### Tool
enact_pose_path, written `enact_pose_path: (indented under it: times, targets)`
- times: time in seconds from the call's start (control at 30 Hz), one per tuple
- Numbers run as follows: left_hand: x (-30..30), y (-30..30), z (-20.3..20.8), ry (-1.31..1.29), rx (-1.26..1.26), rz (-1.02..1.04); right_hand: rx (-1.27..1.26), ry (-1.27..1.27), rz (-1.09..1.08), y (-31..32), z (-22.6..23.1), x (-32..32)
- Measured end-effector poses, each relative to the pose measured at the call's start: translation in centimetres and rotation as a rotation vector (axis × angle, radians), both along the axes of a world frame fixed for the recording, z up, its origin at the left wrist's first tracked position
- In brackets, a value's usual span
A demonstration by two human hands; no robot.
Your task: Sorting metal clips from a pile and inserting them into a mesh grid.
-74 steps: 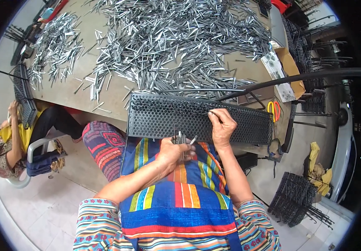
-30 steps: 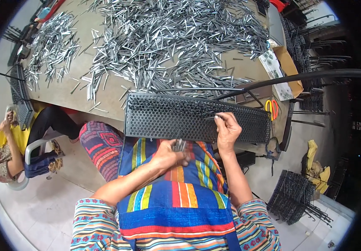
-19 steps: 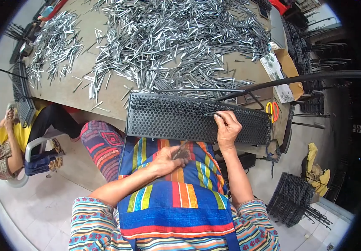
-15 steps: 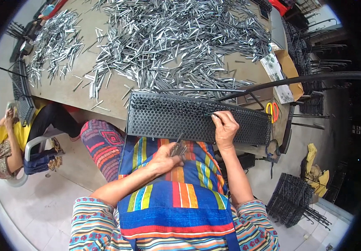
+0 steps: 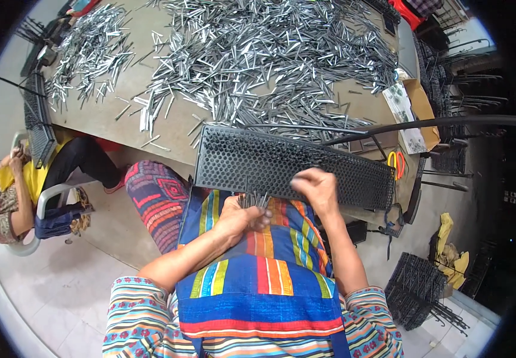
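Note:
My left hand (image 5: 238,221) is closed around a bunch of thin dark metal strips (image 5: 254,201), their ends standing up past the fingers. It is held over my lap, just below the near edge of a long black rack (image 5: 353,190) full of round holes. Many holes along the rack's far side look filled with dark pieces. Over the rack's near part, to the right of the bunch, is my right hand (image 5: 319,190). Its fingers are curled together and slightly blurred, and whatever lies between the fingertips cannot be made out.
Heaps of grey metal strips (image 5: 258,65) cover much of the table (image 5: 100,119). Scissors (image 5: 396,164) and an open cardboard box (image 5: 420,110) lie to the right. A dark bar (image 5: 425,123) crosses behind the rack. Another person (image 5: 7,197) sits at left; more racks (image 5: 416,286) stand at lower right.
My right hand has drawn back from the rack's middle toward its near edge and the bunch. The left hand still grips the strips, now more upright. The whole view has shifted slightly.

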State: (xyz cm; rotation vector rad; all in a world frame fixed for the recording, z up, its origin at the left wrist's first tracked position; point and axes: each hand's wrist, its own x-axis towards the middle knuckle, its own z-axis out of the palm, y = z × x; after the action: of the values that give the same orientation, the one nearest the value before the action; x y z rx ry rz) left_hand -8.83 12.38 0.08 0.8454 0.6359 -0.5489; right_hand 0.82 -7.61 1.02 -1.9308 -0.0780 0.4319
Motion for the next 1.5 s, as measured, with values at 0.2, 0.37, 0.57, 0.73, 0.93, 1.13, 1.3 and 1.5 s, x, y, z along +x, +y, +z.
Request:
enact_pose_path:
  times: [0.2,0.37,0.57,0.73,0.93,1.13,1.3,1.5]
  targets:
    - [0.1,0.4,0.7,-0.014,-0.031,0.010,0.411,0.387,0.011,4.2,-1.3,-4.6]
    - [0.0,1.2,0.7,0.020,0.026,0.048,0.486,0.457,-0.133,5.3,-1.5,-4.6]
    - [-0.2,2.1,0.3,0.013,0.026,0.051,0.441,0.513,-0.125,6.5,-2.3,-4.1]
    - [-0.3,2.5,0.2,-0.014,0.082,0.083,0.436,0.479,-0.163,7.5,-2.4,-4.2]
    - [-0.6,3.5,-0.9,-0.017,0.181,0.141,0.393,0.282,-0.223,7.5,-1.7,-3.1]
    - [-0.8,3.7,-0.7,-0.069,0.134,0.082,0.357,0.419,-0.068,8.2,-2.0,-2.2]
    - [-0.7,4.1,-0.3,-0.115,0.129,0.080,0.397,0.541,-0.085,8.6,-2.4,-2.2]
    - [-1.1,5.1,-0.7,-0.181,0.156,0.036,0.376,0.468,-0.060,9.4,-2.0,-2.2]
